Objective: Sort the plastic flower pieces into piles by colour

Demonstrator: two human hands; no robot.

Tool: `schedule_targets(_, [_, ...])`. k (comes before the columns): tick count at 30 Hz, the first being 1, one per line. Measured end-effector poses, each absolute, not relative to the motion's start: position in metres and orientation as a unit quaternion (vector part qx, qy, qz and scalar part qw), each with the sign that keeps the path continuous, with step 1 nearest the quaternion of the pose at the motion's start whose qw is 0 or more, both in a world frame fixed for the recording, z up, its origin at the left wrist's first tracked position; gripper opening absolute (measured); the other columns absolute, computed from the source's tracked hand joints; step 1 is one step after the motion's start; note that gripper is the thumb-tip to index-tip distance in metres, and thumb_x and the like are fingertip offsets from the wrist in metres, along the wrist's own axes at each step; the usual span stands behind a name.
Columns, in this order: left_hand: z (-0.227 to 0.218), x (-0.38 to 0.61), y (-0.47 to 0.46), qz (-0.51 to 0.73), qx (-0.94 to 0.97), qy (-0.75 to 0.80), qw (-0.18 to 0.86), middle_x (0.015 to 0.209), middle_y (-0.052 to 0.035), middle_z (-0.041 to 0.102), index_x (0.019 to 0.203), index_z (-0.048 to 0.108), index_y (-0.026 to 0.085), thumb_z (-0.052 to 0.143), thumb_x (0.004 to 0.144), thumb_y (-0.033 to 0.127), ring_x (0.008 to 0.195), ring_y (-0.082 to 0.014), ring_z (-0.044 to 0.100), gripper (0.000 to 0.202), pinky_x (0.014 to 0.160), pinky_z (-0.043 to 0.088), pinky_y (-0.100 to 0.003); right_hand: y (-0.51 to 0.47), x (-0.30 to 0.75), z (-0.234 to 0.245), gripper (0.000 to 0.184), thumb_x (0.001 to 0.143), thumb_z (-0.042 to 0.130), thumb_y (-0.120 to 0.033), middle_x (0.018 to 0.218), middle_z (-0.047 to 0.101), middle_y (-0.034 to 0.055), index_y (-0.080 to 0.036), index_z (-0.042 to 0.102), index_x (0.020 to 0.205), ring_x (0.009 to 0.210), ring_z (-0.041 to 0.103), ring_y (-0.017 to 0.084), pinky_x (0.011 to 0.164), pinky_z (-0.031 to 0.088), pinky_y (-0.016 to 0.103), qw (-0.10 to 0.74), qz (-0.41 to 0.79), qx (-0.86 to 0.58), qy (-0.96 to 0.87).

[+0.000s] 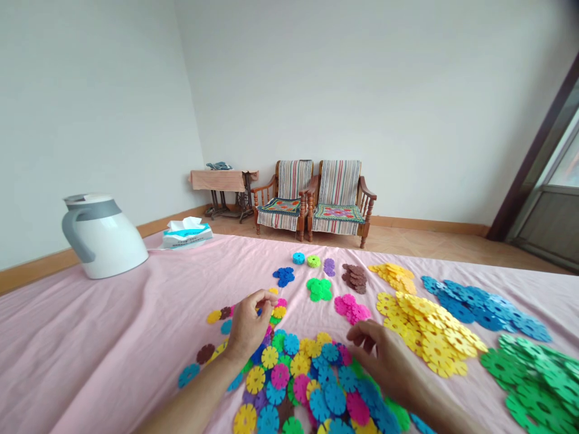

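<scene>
A mixed pile of notched plastic flower discs (289, 374) in several colours lies on the pink cloth before me. My left hand (251, 322) is over the pile's far left edge, thumb and fingers pinched together; what they hold, if anything, I cannot make out. A pink-and-yellow cluster of discs (280, 312) is right beside its fingertips. At the pile's right edge is my right hand (380, 349), fingers curled and thumb apart, close to a pink disc (345, 354). Beyond the hands sit small one-colour groups: green discs (319, 289), pink discs (351, 309) and dark blue discs (283, 276).
To the right are larger heaps of yellow discs (427, 331), blue discs (488, 307) and green discs (536, 380). Brown discs (354, 278) lie further back. A white jug (108, 241) and a tissue box (186, 234) stand at left. Two wooden armchairs (340, 211) are beyond the cloth.
</scene>
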State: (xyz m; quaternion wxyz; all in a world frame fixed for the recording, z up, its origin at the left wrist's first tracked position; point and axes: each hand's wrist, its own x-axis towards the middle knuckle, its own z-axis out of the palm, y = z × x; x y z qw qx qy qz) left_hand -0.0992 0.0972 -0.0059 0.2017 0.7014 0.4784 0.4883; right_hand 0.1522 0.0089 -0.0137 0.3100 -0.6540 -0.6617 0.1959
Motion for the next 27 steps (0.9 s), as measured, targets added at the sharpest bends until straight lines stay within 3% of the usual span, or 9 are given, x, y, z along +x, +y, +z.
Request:
schedule_targets(4, [-0.008, -0.100, 0.098, 0.485, 0.707, 0.479, 0.189, 0.073, -0.0014, 0.071, 0.071, 0.066, 0.019, 0.046, 0.076, 0.018, 0.072, -0.0167, 0.067, 0.020, 0.069, 0.052, -0.025, 0.002, 0.141, -0.018, 0.018, 0.068, 0.055, -0.022, 0.080, 0.062, 0.0018, -0.020, 0.061, 0.084, 0.074, 0.056, 0.017, 0.066, 0.040, 0.027, 0.291, 0.197, -0.642, -0.682])
schedule_targets(9, [-0.010, -0.101, 0.099, 0.481, 0.711, 0.479, 0.186, 0.074, -0.0016, 0.071, 0.073, 0.066, 0.018, 0.046, 0.077, 0.018, 0.073, -0.0167, 0.067, 0.020, 0.070, 0.052, -0.025, 0.001, 0.136, -0.012, 0.013, 0.062, 0.058, -0.020, 0.073, 0.058, -0.0003, -0.019, 0.055, 0.075, 0.070, 0.052, 0.015, 0.061, 0.038, 0.025, 0.275, 0.208, -0.654, -0.674])
schedule_targets(14, [-0.009, -0.101, 0.099, 0.480, 0.711, 0.479, 0.187, 0.074, -0.0018, 0.071, 0.073, 0.066, 0.018, 0.046, 0.077, 0.018, 0.073, -0.0168, 0.067, 0.020, 0.070, 0.052, -0.025, 0.005, 0.143, 0.002, 0.002, 0.066, 0.053, -0.018, 0.065, 0.055, -0.0019, -0.019, 0.052, 0.067, 0.065, 0.051, 0.013, 0.059, 0.037, 0.023, 0.312, 0.283, -0.624, -0.658])
schedule_targets(19, [-0.010, -0.100, 0.100, 0.474, 0.713, 0.481, 0.188, 0.075, -0.0025, 0.071, 0.075, 0.065, 0.017, 0.045, 0.078, 0.019, 0.074, -0.0165, 0.067, 0.021, 0.071, 0.052, -0.025, 0.027, 0.175, -0.010, 0.009, 0.069, 0.054, -0.028, 0.056, 0.051, -0.0038, -0.020, 0.053, 0.065, 0.055, 0.048, 0.012, 0.051, 0.035, 0.023, 0.382, 0.265, -0.638, -0.614])
schedule_targets(27, [-0.012, -0.101, 0.101, 0.466, 0.717, 0.482, 0.191, 0.075, -0.0023, 0.071, 0.075, 0.064, 0.017, 0.044, 0.078, 0.020, 0.074, -0.0164, 0.067, 0.021, 0.071, 0.052, -0.025, 0.040, 0.193, -0.024, 0.016, 0.072, 0.046, -0.026, 0.069, 0.066, 0.0017, -0.020, 0.056, 0.083, 0.063, 0.061, 0.017, 0.057, 0.041, 0.026, 0.408, 0.213, -0.680, -0.571])
